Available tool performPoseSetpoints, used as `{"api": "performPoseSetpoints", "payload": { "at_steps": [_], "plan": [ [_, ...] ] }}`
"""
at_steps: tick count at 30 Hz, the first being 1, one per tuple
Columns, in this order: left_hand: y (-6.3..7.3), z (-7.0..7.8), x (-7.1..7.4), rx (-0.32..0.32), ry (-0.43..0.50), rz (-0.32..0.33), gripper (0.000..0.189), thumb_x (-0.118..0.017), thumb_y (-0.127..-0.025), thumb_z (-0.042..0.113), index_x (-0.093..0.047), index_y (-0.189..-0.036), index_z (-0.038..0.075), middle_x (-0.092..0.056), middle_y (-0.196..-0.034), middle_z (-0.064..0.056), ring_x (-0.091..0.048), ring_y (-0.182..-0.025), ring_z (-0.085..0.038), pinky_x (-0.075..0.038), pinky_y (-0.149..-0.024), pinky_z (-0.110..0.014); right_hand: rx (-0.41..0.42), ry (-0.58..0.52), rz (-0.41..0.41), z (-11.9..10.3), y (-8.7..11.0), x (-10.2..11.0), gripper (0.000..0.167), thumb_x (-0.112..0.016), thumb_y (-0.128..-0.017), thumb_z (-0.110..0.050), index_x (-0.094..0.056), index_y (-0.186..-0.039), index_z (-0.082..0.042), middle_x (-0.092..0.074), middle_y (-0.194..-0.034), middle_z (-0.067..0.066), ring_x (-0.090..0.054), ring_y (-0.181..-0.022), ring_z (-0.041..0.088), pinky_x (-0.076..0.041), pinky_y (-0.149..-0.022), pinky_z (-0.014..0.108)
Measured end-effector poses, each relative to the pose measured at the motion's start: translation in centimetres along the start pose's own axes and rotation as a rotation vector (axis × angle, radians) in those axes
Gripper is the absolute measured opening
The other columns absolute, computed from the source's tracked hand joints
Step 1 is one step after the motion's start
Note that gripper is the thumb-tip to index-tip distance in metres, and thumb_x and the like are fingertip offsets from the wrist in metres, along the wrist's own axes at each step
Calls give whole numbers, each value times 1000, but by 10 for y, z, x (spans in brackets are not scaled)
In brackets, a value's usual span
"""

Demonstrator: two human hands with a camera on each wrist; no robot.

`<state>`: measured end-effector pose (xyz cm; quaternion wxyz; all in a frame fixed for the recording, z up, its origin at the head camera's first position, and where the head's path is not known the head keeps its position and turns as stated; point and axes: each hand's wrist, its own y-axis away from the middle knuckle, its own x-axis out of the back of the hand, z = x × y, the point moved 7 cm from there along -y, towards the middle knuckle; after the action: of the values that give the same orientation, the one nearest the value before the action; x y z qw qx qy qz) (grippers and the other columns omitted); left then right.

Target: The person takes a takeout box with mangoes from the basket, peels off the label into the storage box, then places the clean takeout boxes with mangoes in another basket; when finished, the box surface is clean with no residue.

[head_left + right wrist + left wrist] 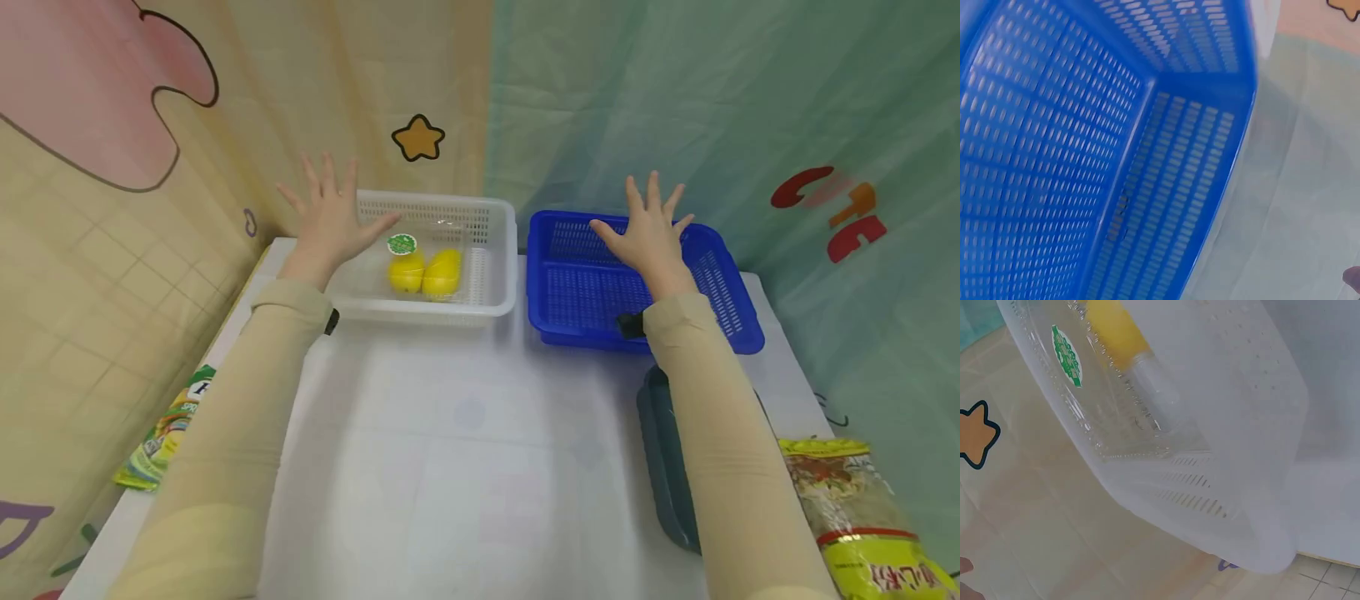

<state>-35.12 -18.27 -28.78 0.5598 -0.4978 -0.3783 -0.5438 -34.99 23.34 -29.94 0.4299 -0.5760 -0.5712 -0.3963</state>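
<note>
The left hand [322, 229] and the right hand [649, 242] are hovering spread wide, gripping nothing.
The left is hanging by the far-left white basket [510, 260], which is holding a clear package [1100, 419] of yellow fruits [442, 273]; the right, by the far-right blue basket [581, 292]. A teal tray [663, 467] is lying nearer, partly behind the right sleeve [731, 450]. Possible fault: a wrist camera [632, 325] snagging either basket, dragging it askew.

Left hand [327, 227] spreads its fingers [329, 177], left arm [225, 433] outstretched behind it | right hand [649, 239] splayed likewise, right arm [731, 433] behind | thumbs [381, 226] angled toward the opposite hand
</note>
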Motion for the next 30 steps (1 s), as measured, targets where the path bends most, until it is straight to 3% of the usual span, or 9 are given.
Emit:
{"api": "performPoseSetpoints", "payload": {
  "at_steps": [9, 14, 18, 23, 27, 29, 30],
  "plan": [
    [10, -15, 7, 33, 140, 118, 89, -48, -94, 63, -16, -158, 11, -6, -165, -18, 12, -151, -41, 5, -112, -77, 30, -82, 9, -32, 0, -13, 90, -44, -96, -64, 0, -159, -18, 23, -162, 12, 32, -141, 45, 9, -109, 78],
    [23, -36, 0, 86, 257, 132, 73, -51, -98, 49, -30, -153, 6, -24, -160, -21, -14, -149, -44, -10, -117, -71, 69, -115, 9, -62, 0, -33, 87, -47, -96, -61, -8, -160, -17, 16, -164, 12, 27, -144, 45, 6, -112, 76],
    [36, -61, -15, 155, 339, 103, 68, -51, -99, 43, -36, -149, 0, -35, -152, -27, -30, -140, -50, -27, -113, -67, 108, -133, -4, -91, 1, -54, 83, -51, -96, -59, -20, -158, -15, 4, -166, 14, 17, -147, 47, 1, -114, 74],
    [55, -93, -36, 255, 418, 19, 68, -48, -100, 44, -37, -148, -3, -34, -151, -32, -32, -138, -53, -28, -114, -65, 162, -220, -51, -125, 5, -79, 74, -55, -96, -53, -33, -154, -11, -13, -164, 17, 4, -149, 48, -4, -117, 71],
    [71, -112, -49, 310, 453, -73, 70, -42, -101, 47, -34, -149, -3, -36, -151, -30, -32, -138, -53, -29, -113, -64, 199, -255, -100, -146, 9, -99, 68, -56, -98, -47, -39, -149, -6, -18, -163, 18, -8, -151, 42, -16, -121, 60],
    [78, -117, -52, 314, 451, -82, 66, -41, -102, 43, -37, -148, -4, -45, -145, -30, -45, -131, -50, -37, -108, -61, 210, -262, -129, -154, 11, -109, 65, -55, -98, -45, -41, -148, -5, -22, -162, 17, -19, -150, 38, -24, -121, 53],
    [81, -120, -54, 318, 451, -87, 63, -41, -103, 41, -38, -147, -4, -49, -142, -29, -56, -124, -42, -42, -104, -56, 206, -274, -147, -158, 12, -114, 64, -55, -99, -45, -42, -147, -5, -26, -161, 17, -24, -149, 36, -27, -121, 50]
  ]
}}
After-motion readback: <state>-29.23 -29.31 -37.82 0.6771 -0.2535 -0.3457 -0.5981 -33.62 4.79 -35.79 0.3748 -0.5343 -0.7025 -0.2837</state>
